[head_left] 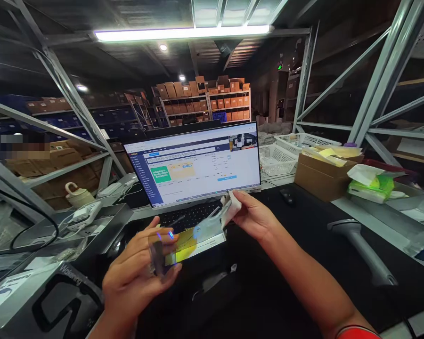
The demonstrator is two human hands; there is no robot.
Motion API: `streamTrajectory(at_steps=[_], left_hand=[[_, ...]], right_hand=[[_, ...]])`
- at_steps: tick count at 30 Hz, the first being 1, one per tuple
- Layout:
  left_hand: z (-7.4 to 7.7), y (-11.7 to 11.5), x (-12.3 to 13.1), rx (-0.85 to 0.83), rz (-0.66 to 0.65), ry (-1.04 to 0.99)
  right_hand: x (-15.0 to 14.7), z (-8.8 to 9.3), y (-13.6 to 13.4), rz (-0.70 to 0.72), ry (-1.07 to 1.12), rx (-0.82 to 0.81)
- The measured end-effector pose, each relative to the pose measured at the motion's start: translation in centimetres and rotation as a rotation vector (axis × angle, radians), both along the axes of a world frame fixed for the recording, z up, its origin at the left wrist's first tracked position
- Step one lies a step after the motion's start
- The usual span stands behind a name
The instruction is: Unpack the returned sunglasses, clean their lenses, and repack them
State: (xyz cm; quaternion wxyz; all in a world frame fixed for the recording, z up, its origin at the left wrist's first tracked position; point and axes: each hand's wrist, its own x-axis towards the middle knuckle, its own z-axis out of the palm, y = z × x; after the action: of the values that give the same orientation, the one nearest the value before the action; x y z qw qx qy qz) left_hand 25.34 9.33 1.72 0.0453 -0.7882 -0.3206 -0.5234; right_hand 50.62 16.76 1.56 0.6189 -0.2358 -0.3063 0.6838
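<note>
My left hand (pixel 141 268) is closed around the near end of a slim yellow and pale-blue printed carton (pixel 201 235), which lies slanted above the black desk mat. A dark, blurred piece (pixel 158 256) shows at the fingers of that hand; what it is I cannot make out. My right hand (pixel 252 214) pinches a crumpled white piece (pixel 231 209) at the carton's far end; whether it is a flap or something separate is unclear. Below the carton, a small clear-and-dark packet (pixel 214 281) lies on the mat. A keyboard (pixel 194 214) sits just behind both hands.
A lit monitor (pixel 198 165) stands behind the keyboard. On the right are a mouse (pixel 287 197), a barcode scanner (pixel 365 249), a cardboard box (pixel 314 176) and white baskets (pixel 277 160). At left are a black-printed box (pixel 56 301) and a power strip (pixel 85 219).
</note>
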Motion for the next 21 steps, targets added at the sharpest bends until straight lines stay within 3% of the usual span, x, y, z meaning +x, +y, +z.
streamTrajectory(at_steps=[4,7,9,11,13,16,18,21], left_hand=[[0.3,-0.1,-0.1,-0.094,-0.002,-0.263],[0.7,0.3,-0.2,-0.237,0.062,-0.440],[0.9,0.7,-0.1,-0.346,0.099,-0.561],[0.8,1.1,0.1,-0.445,0.124,-0.668],[0.4,1.5,0.6,-0.533,0.104,-0.756],[-0.3,1.7,1.5,-0.657,-0.020,-0.859],[-0.4,1.8,1.5,-0.699,-0.074,-0.908],[0.3,1.6,0.5,-0.642,-0.067,-0.970]], right_hand=[[-0.3,-1.7,2.6,-0.203,-0.165,0.114],[0.6,-1.6,2.5,-0.312,-0.303,0.205],[1.2,-1.0,1.2,-0.449,-0.611,0.446],[1.0,-0.5,-0.6,-0.535,-0.980,0.822],[-0.5,-0.6,-2.4,-0.493,-1.204,1.183],[-3.7,-2.0,-3.8,-0.403,-1.334,1.502],[-5.1,-2.9,-3.8,-0.391,-1.396,1.570],[-4.1,-2.7,-2.6,-0.374,-1.432,1.500]])
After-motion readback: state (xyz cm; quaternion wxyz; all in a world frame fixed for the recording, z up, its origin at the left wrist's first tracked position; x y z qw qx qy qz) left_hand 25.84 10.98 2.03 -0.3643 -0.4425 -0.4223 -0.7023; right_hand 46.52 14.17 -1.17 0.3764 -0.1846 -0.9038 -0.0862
